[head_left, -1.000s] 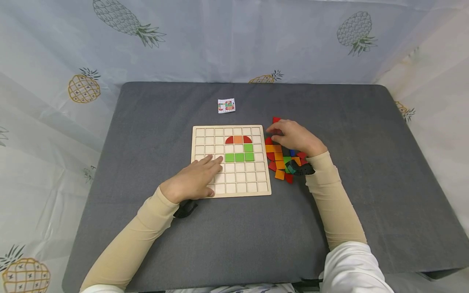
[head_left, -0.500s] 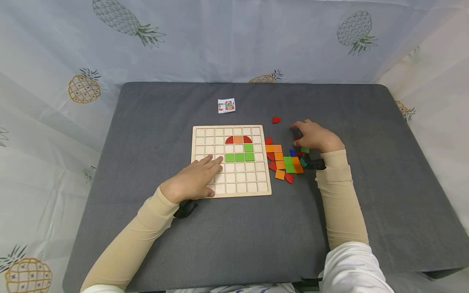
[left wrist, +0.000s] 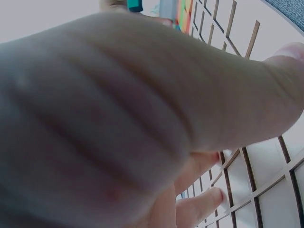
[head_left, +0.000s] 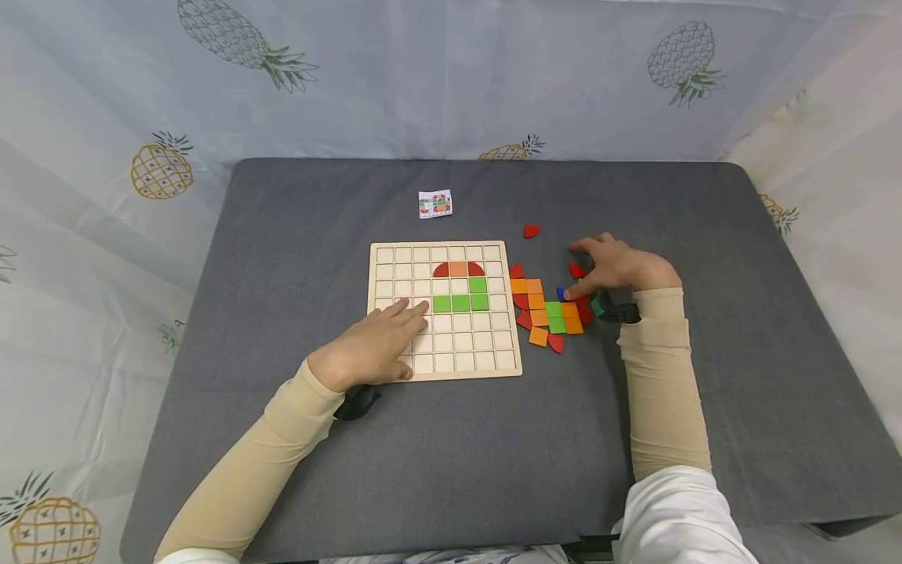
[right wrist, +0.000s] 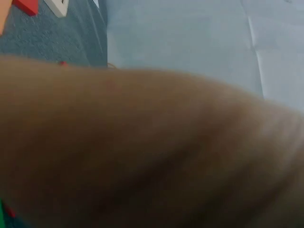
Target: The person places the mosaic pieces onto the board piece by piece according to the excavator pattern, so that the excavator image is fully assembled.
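My left hand (head_left: 373, 345) rests spread over the lower left of the wooden grid board (head_left: 461, 364); in the left wrist view its thumb (left wrist: 237, 99) and fingertips lie on the grid. Set in the board are two red rounded pieces (head_left: 441, 269), an orange square (head_left: 458, 269) and several green squares (head_left: 460, 302). My right hand (head_left: 616, 266) hovers over the right end of the loose pieces, thumb near a small blue piece (head_left: 561, 294) and fingers spread beside a red piece (head_left: 576, 271). No piece shows in its grasp. The palm fills most of the right wrist view.
Loose orange squares (head_left: 535, 301), green squares (head_left: 555, 317) and red pieces (head_left: 556, 343) lie against the board's right side. A single red piece (head_left: 532, 231) lies behind them. A small printed pattern card (head_left: 435, 204) sits behind the board on the grey table (head_left: 310, 227).
My right hand has moved right, from beside the board's upper right edge to the far end of the loose pieces, uncovering several of them. My left hand has stayed in place.
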A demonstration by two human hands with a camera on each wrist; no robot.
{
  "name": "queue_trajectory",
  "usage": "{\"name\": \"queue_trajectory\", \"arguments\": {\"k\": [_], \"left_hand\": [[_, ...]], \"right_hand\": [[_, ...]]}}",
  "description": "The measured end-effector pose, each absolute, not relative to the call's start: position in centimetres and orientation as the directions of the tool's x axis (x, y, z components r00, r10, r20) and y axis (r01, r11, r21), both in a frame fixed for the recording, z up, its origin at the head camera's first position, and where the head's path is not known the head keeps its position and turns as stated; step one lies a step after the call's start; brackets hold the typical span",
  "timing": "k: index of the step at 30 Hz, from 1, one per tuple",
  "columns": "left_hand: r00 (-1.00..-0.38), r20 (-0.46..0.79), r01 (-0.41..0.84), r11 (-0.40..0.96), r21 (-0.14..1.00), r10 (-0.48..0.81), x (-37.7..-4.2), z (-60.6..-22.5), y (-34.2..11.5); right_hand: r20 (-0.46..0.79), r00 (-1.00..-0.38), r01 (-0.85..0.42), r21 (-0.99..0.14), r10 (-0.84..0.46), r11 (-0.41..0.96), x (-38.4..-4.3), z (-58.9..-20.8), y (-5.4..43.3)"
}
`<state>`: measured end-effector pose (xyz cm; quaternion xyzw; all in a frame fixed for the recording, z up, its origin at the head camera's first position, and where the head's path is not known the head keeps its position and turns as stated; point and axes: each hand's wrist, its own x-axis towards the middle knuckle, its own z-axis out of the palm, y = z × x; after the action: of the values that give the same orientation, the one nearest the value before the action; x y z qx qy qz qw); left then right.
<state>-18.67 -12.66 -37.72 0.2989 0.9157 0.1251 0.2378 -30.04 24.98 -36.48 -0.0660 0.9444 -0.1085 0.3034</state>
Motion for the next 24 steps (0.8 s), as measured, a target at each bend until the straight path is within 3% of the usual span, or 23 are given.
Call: {"name": "queue_trajectory", "arguments": {"k": [14, 24], "left_hand": [[-0.713, -0.371, 0.473, 0.799, 0.372, 0.595, -18.7, -37.5, -12.6], [-0.714, -0.371, 0.472, 0.800, 0.371, 0.594, -18.7, -37.6, -12.5]], "right_hand": [[-0.516, -0.846, -0.026, -0.214, -0.135, 0.977, -29.9, -37.2, 22.1], [-0.326, -0.936, -0.043, -0.264, -0.131, 0.964, -31.4, -39.0, 22.3]]}}
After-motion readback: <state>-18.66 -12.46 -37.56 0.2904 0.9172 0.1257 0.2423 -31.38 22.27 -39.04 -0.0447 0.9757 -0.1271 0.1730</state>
